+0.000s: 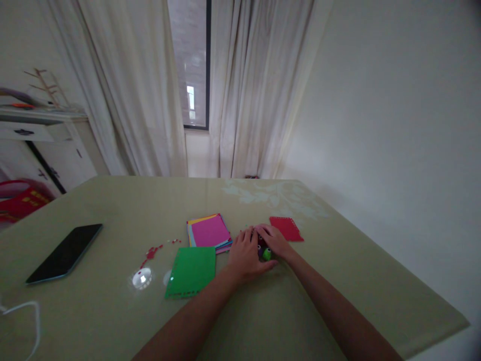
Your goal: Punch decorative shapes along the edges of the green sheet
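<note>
Both my hands meet at the middle of the olive-green table (338, 281). My left hand (245, 255) lies palm down with fingers together, pressing on a small dark object with a green part (266, 253). My right hand (273, 239) covers the same object from the right, fingers curled over it. A red paper sheet with a punched edge (286, 228) lies just beyond my right hand. A green sheet with a punched edge (191, 272) lies left of my left hand. A stack of coloured paper (209, 232), pink on top, sits behind the green sheet.
A black phone (65, 253) lies at the left of the table. Small red paper scraps (152, 252) are scattered near a bright reflection (142, 278). A white cable (22, 313) curls at the left edge. White curtains, a window and a white cabinet stand behind the table.
</note>
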Tool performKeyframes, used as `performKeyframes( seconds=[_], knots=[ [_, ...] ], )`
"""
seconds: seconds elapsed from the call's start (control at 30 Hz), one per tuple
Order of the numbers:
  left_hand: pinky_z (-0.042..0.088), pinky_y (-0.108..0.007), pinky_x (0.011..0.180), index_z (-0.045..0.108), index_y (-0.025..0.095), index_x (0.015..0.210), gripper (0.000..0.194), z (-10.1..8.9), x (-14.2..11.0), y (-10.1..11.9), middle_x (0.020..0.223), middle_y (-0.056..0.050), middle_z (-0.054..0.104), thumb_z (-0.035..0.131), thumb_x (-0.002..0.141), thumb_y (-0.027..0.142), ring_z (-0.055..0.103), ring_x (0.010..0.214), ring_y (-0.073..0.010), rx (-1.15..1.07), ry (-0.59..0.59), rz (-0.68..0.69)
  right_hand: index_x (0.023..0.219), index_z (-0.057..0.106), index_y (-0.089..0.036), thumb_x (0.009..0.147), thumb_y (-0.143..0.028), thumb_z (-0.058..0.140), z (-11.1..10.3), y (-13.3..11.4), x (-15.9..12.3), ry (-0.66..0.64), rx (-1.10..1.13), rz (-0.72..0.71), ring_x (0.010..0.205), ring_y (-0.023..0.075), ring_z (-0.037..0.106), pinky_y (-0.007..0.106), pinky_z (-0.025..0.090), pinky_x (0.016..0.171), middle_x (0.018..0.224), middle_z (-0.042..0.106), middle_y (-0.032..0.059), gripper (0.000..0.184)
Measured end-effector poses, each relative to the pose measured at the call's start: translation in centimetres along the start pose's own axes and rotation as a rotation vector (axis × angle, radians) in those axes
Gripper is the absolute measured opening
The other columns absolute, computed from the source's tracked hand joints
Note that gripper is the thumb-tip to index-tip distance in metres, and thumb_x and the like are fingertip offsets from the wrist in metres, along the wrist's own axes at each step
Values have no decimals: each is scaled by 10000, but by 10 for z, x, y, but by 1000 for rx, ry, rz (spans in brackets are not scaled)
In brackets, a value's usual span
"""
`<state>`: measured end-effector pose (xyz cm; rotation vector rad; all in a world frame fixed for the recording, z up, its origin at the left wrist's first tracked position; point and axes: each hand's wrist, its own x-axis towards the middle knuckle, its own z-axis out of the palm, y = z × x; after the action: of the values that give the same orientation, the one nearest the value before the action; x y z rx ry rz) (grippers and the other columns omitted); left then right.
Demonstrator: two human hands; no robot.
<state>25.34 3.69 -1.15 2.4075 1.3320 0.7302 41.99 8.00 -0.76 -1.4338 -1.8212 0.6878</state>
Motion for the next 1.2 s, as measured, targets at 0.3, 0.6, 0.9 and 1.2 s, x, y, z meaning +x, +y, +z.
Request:
performKeyframes(
  seconds=[0.3, 0.6, 0.9, 1.2],
  knots=[
    [360, -570, 1202, 543, 129, 1487, 772, 0, -42, 21, 1538, -210, 547, 690, 818, 483, 463, 1420, -421, 43, 25, -87, 902, 793, -190, 996, -479, 514, 16, -22, -46, 74, -51, -10, 871, 249, 724, 358, 538, 852, 929, 810, 106, 413],
    [377, -642, 1199, 552, 171, 1520, 813, -6, -129, 22, 1589, -181, 533, 712, 745, 355, 456, 1453, -452, 88, 43, -126, 986, 798, -213, 1020, -421, 491, 63, -61, -121, 151, -50, 28, 942, 272, 710, 383, 521, 910, 998, 796, 123, 372],
    [561, -566, 1056, 461, 255, 1574, 973, -4, -229, -59, 1546, -162, 587, 801, 680, 437, 564, 1379, -437, 252, 289, 124, 1056, 783, -267, 1022, -348, 475, 134, -116, -174, 111, 81, -43, 991, 280, 702, 420, 540, 944, 1073, 777, 112, 320],
    [643, -463, 953, 488, 276, 1491, 879, -84, -290, -129, 1426, -146, 683, 823, 700, 460, 687, 1243, -371, 411, 413, 70, 1067, 767, -278, 1007, -238, 537, 220, -180, -146, -54, 55, -175, 1016, 292, 699, 423, 528, 943, 1074, 783, 76, 241]
  ],
)
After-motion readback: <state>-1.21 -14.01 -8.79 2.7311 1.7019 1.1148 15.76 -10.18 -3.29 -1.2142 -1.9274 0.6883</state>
